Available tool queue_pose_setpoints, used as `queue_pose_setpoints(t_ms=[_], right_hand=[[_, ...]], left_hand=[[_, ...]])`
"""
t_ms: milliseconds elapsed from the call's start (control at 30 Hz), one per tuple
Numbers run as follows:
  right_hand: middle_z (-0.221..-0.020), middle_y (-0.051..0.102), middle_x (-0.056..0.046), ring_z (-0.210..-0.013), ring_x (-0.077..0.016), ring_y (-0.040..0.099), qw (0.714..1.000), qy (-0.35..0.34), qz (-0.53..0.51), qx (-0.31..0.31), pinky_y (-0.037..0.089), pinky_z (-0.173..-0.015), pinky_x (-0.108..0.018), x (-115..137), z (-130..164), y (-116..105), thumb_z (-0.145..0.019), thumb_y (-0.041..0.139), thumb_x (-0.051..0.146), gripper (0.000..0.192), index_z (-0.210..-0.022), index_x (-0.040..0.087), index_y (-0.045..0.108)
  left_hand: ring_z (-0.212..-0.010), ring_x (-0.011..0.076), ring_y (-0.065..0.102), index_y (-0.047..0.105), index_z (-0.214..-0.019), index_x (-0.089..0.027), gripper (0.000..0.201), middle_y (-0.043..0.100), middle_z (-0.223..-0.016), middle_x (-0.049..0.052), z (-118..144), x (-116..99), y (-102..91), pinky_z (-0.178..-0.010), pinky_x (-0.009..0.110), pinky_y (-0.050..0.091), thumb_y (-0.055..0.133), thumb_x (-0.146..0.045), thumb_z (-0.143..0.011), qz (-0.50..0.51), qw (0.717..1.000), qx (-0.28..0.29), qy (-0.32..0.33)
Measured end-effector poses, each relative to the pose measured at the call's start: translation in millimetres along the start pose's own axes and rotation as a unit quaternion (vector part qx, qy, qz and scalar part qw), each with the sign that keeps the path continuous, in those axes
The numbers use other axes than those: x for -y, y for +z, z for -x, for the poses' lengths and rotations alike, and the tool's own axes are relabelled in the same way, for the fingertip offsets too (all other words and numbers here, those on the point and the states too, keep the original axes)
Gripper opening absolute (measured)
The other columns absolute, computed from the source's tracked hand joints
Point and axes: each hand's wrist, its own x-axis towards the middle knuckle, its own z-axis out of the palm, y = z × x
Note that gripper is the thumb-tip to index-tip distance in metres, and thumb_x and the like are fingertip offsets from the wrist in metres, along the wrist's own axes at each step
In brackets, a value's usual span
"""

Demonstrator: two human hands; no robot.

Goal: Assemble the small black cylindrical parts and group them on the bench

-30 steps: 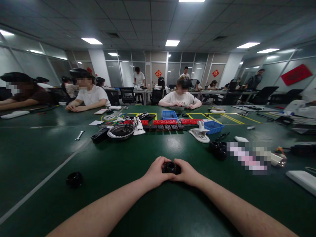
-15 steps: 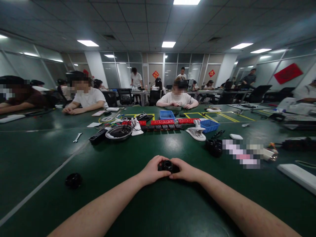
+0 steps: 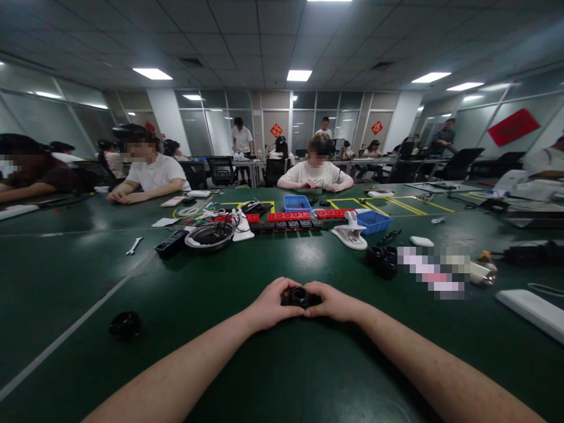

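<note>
Between my two hands is a black round part with a ring-shaped opening on top (image 3: 299,296); its exact kind I cannot make out. My left hand (image 3: 275,302) curls round its left side, and my right hand (image 3: 328,301) closes on its right side. The thumbs meet in front of it, and the fingers hide much of its sides. A similar black round part (image 3: 126,325) lies apart on the green table (image 3: 211,376), to the left of my left forearm. More black round parts (image 3: 382,261) sit together beyond my right hand.
Across the table lie a metal bowl (image 3: 209,238), red socket strips (image 3: 288,216), a white clip base (image 3: 350,234) and blue trays (image 3: 372,222), (image 3: 296,203) among cables. A wrench (image 3: 134,246) is at left, a white bar (image 3: 531,314) at right. A person (image 3: 315,173) sits opposite.
Both hands stay round the black part with hardly any motion; the thumbs sit slightly closer together. The view has shifted a little, so the surroundings appear slightly displaced.
</note>
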Motion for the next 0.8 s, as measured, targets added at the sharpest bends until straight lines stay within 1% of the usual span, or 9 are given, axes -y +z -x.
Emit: queue_pose_setpoints(t_ms=[167,300,367,433,500,567,667,733,800], right_hand=[[-0.083,0.055,-0.001,-0.079,-0.0159,0.049,1.000,-0.001,-0.010,-0.006,0.037,-0.072,-0.026,-1,1,1,-0.065,0.062,0.026,0.028,-0.090,0.014,0.057],[-0.078,0.053,0.000,-0.071,-0.0138,0.048,0.998,0.048,-0.020,-0.032,0.037,-0.061,-0.022,-5,1,7,-0.059,0.067,0.028,0.033,-0.087,0.014,0.055],[-0.074,0.052,0.001,-0.067,-0.0131,0.047,0.995,0.074,0.020,-0.064,0.035,-0.055,-0.021,-6,0,12,-0.055,0.068,0.032,0.035,-0.081,0.014,0.053],[-0.070,0.051,0.001,-0.063,-0.0128,0.046,0.986,0.095,0.088,-0.103,0.032,-0.052,-0.021,-5,-2,18,-0.054,0.068,0.037,0.035,-0.075,0.015,0.050],[-0.069,0.051,0.000,-0.063,-0.0137,0.045,0.970,0.111,0.167,-0.136,0.030,-0.053,-0.022,-2,-3,24,-0.055,0.065,0.041,0.035,-0.073,0.016,0.049],[-0.070,0.052,-0.001,-0.067,-0.0159,0.046,0.952,0.119,0.235,-0.153,0.031,-0.058,-0.025,3,-4,29,-0.057,0.063,0.044,0.035,-0.073,0.016,0.050],[-0.075,0.054,-0.004,-0.073,-0.0193,0.046,0.938,0.119,0.282,-0.161,0.032,-0.064,-0.030,8,-4,30,-0.060,0.058,0.050,0.039,-0.076,0.016,0.052],[-0.081,0.053,-0.006,-0.076,-0.0204,0.046,0.947,0.097,0.266,-0.155,0.033,-0.066,-0.031,7,-3,27,-0.059,0.058,0.052,0.045,-0.083,0.016,0.053],[-0.086,0.053,-0.005,-0.079,-0.0201,0.046,0.968,0.055,0.213,-0.124,0.034,-0.068,-0.031,4,-2,22,-0.058,0.061,0.050,0.048,-0.091,0.016,0.053]], left_hand=[[-0.077,0.0150,0.047,0.051,-0.094,-0.018,0.042,0.048,-0.090,0.002,0,-2,3.9,-0.066,0.026,0.039,0.065,-0.038,-0.060,0.001,1.000,-0.018,-0.006],[-0.076,0.0154,0.047,0.052,-0.092,-0.018,0.042,0.048,-0.087,0.002,0,0,8.4,-0.065,0.026,0.039,0.068,-0.037,-0.057,-0.006,0.999,-0.035,-0.012],[-0.077,0.0155,0.047,0.053,-0.091,-0.018,0.040,0.048,-0.087,0.001,0,0,10.9,-0.066,0.026,0.039,0.068,-0.033,-0.057,-0.011,0.999,-0.051,-0.013],[-0.078,0.0153,0.047,0.052,-0.091,-0.018,0.038,0.048,-0.087,0.001,1,-2,13.5,-0.067,0.025,0.039,0.068,-0.028,-0.058,-0.013,0.997,-0.073,-0.020],[-0.078,0.0152,0.047,0.052,-0.090,-0.018,0.036,0.049,-0.087,0.001,2,-4,16.1,-0.068,0.026,0.039,0.067,-0.024,-0.058,-0.018,0.994,-0.099,-0.030],[-0.078,0.0153,0.047,0.052,-0.089,-0.018,0.035,0.049,-0.088,0.001,2,-6,18.0,-0.068,0.026,0.039,0.067,-0.023,-0.058,-0.027,0.991,-0.122,-0.037],[-0.078,0.0154,0.047,0.052,-0.089,-0.018,0.035,0.048,-0.087,0.001,2,-7,17.8,-0.068,0.026,0.039,0.067,-0.024,-0.058,-0.034,0.990,-0.130,-0.040],[-0.077,0.0150,0.046,0.052,-0.090,-0.018,0.036,0.048,-0.088,0.001,1,-6,15.2,-0.067,0.026,0.039,0.067,-0.025,-0.058,-0.031,0.993,-0.114,-0.031],[-0.076,0.0144,0.046,0.052,-0.091,-0.018,0.037,0.048,-0.087,0.001,1,-4,11.6,-0.066,0.025,0.039,0.067,-0.027,-0.059,-0.024,0.996,-0.085,-0.013]])
